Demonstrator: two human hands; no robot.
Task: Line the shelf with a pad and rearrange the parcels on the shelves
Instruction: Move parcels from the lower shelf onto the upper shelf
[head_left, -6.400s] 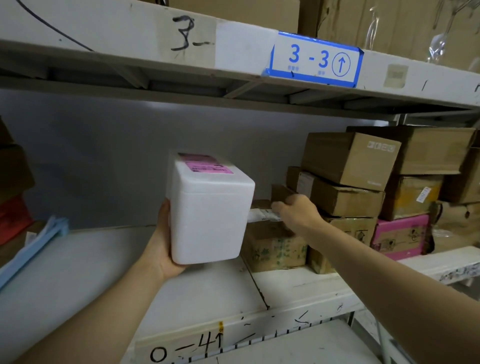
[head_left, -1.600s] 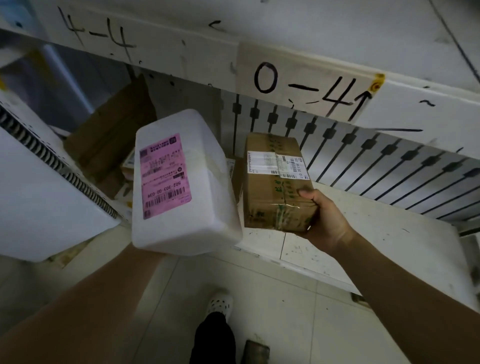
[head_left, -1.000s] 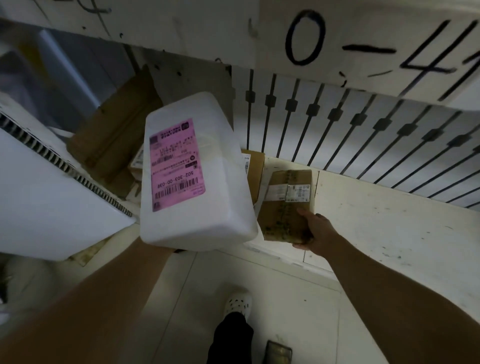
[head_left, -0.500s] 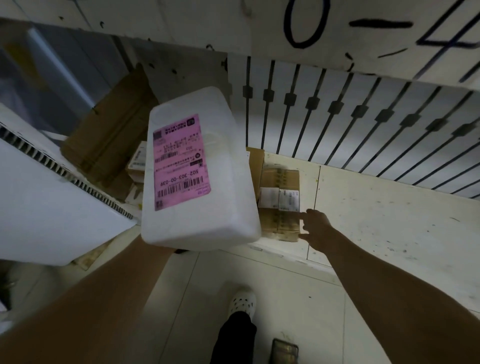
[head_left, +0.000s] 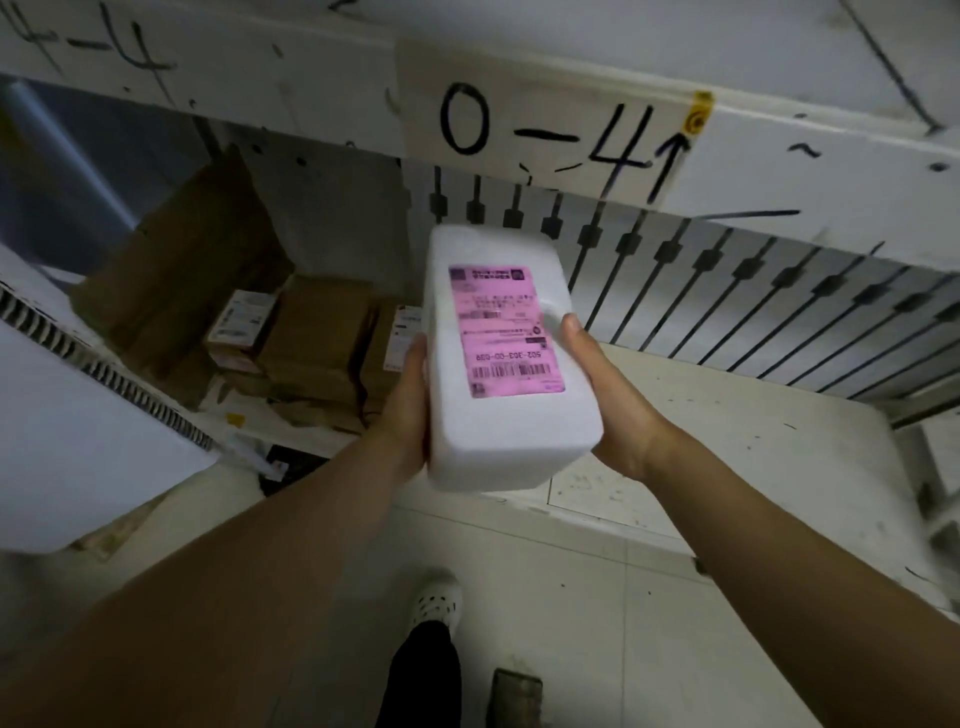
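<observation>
Above the bare low shelf (head_left: 727, 441), both hands clasped on the foam box (head_left: 504, 358), brown parcels (head_left: 317, 343) just left.

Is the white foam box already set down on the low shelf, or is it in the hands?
In the hands. The left hand and right hand grip the sides of the foam box.

Both hands grip a white rectangular foam box (head_left: 506, 364) with a pink printed label (head_left: 503, 328): left hand (head_left: 410, 400) on one side, right hand (head_left: 605, 395) opposite. Brown cardboard parcels (head_left: 317, 338) sit beyond the left hand.
</observation>
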